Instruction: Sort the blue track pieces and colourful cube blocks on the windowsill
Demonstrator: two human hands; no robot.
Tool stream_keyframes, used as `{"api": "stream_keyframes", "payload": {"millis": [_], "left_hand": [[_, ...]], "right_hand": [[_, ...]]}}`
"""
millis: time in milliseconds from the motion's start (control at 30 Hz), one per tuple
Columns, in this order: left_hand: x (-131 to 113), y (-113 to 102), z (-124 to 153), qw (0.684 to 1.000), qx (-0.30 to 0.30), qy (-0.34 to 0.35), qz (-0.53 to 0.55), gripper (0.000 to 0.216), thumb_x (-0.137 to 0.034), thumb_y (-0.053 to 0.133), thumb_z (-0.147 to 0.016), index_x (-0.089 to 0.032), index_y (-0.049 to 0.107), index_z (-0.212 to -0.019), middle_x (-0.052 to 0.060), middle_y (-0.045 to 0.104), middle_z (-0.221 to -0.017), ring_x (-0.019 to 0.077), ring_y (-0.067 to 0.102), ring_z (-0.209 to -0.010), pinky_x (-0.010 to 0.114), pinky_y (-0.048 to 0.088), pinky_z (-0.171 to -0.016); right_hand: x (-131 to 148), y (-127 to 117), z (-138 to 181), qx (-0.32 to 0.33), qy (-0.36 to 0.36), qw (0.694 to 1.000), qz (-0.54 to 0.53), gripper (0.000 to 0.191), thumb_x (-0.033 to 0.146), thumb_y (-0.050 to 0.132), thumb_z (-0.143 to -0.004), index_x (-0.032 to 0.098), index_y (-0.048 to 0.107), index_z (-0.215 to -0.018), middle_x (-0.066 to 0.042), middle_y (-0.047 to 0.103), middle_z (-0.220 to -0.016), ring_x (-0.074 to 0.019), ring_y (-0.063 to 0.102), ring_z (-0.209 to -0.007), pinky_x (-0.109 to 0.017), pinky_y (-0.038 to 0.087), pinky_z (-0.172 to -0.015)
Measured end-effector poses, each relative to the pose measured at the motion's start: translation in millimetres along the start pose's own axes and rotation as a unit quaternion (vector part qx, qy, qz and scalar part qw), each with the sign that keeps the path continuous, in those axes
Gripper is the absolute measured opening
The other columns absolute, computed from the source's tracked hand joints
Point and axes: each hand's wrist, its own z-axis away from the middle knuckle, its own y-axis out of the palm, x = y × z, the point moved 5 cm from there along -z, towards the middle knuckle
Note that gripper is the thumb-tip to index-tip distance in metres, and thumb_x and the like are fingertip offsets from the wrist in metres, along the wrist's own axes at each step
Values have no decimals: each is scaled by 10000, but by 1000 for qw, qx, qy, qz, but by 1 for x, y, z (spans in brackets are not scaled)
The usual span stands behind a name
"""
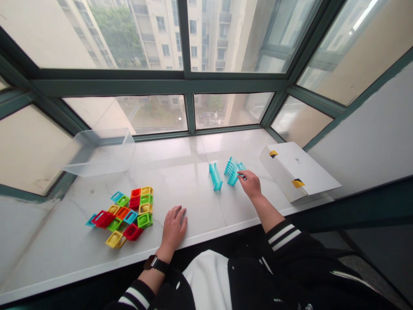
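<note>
My right hand [250,183] reaches onto the white marble sill and pinches a piece at the edge of a curved stack of turquoise ribbed track pieces [232,170]. A second, straight stack of turquoise pieces [215,176] stands just to its left. My left hand [174,227] lies flat on the sill with fingers stretched out, holding nothing. To its left sits a cluster of coloured square frame blocks [129,213] in red, yellow, green, orange and blue, joined side by side.
A clear plastic bin [100,153] stands at the back left against the window. A white cardboard box [298,172] with yellow tape lies at the right end of the sill [180,172]. Window frames border the sill's far side.
</note>
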Motion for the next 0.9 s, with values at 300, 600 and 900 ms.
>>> {"api": "stream_keyframes", "payload": {"millis": [300, 600, 900], "left_hand": [[1, 1, 0, 1000, 3, 1, 3, 369, -335, 490, -1021, -236, 663, -1332, 137, 621, -1435, 340, 539, -1380, 583, 395, -1220], [1, 1, 0, 1000, 8, 1, 2, 371, -332, 497, -1018, -241, 659, -1339, 139, 622, -1438, 343, 533, -1392, 591, 393, -1221], [0, 0, 0, 1000, 4, 2, 1, 365, -334, 498, -1017, -238, 666, -1327, 136, 623, -1433, 342, 538, -1383, 580, 392, -1220]], "right_hand": [[4, 0, 1, 1, 3, 1000, -5, 217, 307, 601, -952, 235, 785, -1041, -80, 780, -1015, -214, 668, -749, -372, 551, -809], [3, -1, 2, -2, -3, 1000, -5, 212, 295, 601, -959, 232, 782, -1048, -77, 775, -1011, -207, 661, -735, -364, 549, -800], [-2, 1, 5, 5, -1, 1000, 2, 211, 296, 606, -957, 241, 776, -1070, -76, 769, -1029, -207, 666, -758, -362, 550, -810]]}}
